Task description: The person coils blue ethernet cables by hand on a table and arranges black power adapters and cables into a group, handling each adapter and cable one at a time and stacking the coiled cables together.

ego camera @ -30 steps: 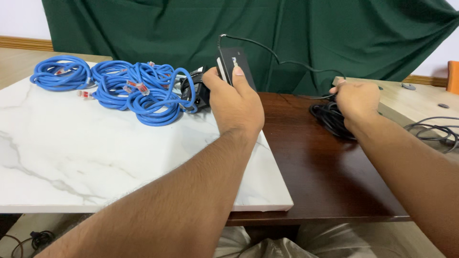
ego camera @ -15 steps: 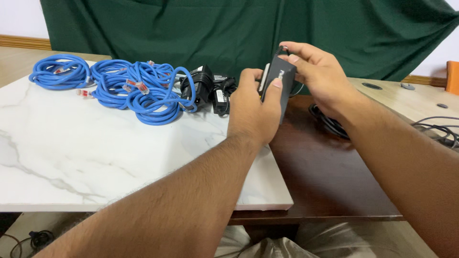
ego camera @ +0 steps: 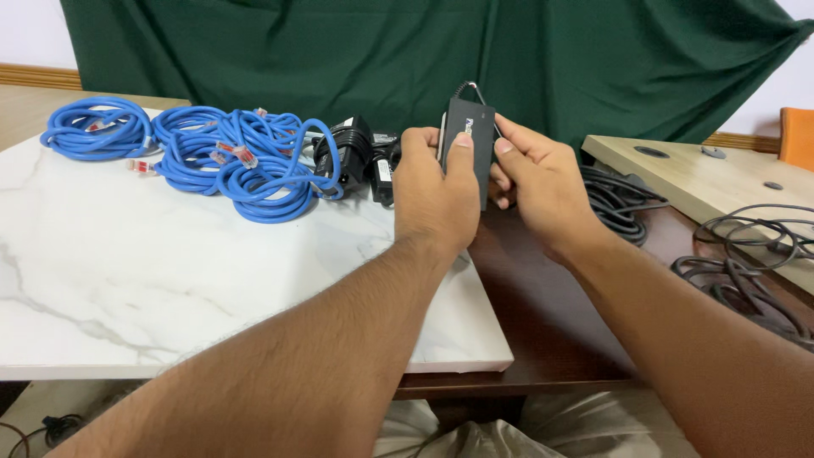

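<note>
A flat black rectangular power adapter brick [ego camera: 467,146] is held upright in the air above the near edge of the dark brown wooden worktop [ego camera: 543,314], just past the corner of the white marble slab [ego camera: 127,271]. The left hand [ego camera: 435,197] is clenched round its lower half, thumb pressed against the front face; the right hand [ego camera: 539,185] pinches the brick's right edge with thumb and forefinger, and a thin dark cord loops out of the brick's top. Judging by this, the step in hand is taking hold of the adapter with both hands and sorting out its lead; the next move would call for a steady grip from the left while the right follows the cord. Behind the left hand lie two smaller black plug-in adapters [ego camera: 360,157] and a heap of coiled blue network cables [ego camera: 212,153] on the marble. To the right, bundles of black cable [ego camera: 615,199] rest on the brown wood beside a pale wooden board [ego camera: 721,182], with a green cloth [ego camera: 381,51] hanging behind
</note>
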